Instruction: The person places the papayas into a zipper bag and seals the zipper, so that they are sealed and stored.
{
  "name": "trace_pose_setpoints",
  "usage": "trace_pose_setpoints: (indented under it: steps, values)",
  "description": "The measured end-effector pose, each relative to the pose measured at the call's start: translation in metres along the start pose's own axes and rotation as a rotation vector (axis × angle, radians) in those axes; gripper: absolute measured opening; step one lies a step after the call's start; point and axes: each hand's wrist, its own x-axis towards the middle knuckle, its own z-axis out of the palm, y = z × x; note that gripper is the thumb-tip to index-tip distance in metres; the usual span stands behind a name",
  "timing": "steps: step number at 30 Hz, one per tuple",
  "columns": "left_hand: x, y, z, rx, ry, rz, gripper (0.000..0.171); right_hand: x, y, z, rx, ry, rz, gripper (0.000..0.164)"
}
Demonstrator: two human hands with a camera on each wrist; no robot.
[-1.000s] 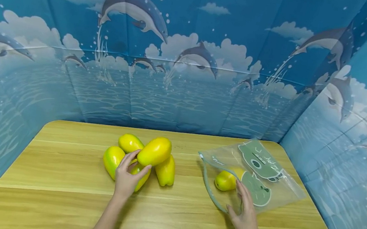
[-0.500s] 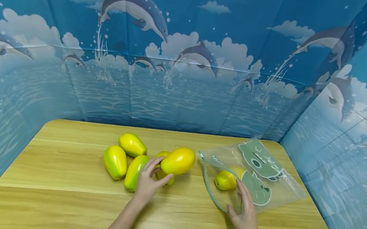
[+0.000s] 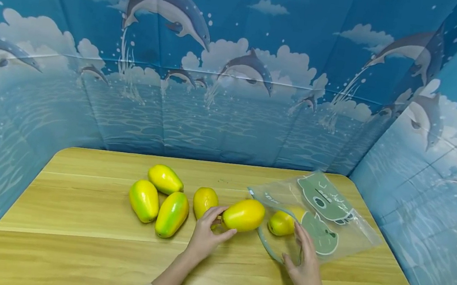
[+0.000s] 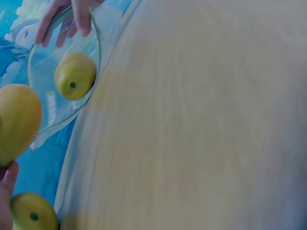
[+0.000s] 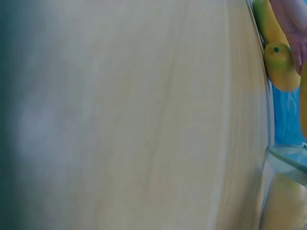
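Observation:
My left hand point(image 3: 203, 236) holds a yellow mango point(image 3: 243, 215) by its left end, above the table, with its far end overlapping the mouth of a clear zip bag point(image 3: 357, 234). The bag has green cartoon prints and lies with its mouth held apart. My right hand point(image 3: 305, 270) grips the near side of the bag's rim; in the left wrist view its fingers point(image 4: 82, 19) hang over that rim. One mango point(image 3: 281, 223) lies inside the bag, just behind the mouth. Another mango point(image 3: 205, 201) sits on the table behind my left hand, partly covered by it.
On the left of the wooden table point(image 3: 71, 218) are three more yellow-green mangoes, one at the back point(image 3: 165, 179), one leftmost point(image 3: 144, 201), one nearer me point(image 3: 172, 214). A dolphin-print curtain point(image 3: 222, 127) stands along the table's back and right sides.
My left hand has carried its mango rightward from over the group of mangoes to the bag's mouth. My right hand and the bag have stayed in place.

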Motion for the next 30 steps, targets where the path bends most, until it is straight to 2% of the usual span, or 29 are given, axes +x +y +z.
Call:
trace_pose_setpoints:
  steps: [11, 17, 30]
  values:
    - [0.004, -0.008, 0.021, 0.061, -0.073, 0.015, 0.048, 0.0, -0.001, 0.0, -0.001, -0.005, 0.005, 0.085]
    - [0.006, -0.01, 0.027, 0.054, -0.078, -0.013, 0.048, 0.0, -0.001, 0.0, -0.005, -0.011, 0.014, 0.086]
    - [0.011, -0.013, 0.046, 0.093, -0.137, -0.051, 0.051, 0.001, -0.001, 0.0, -0.009, -0.021, 0.001, 0.088]
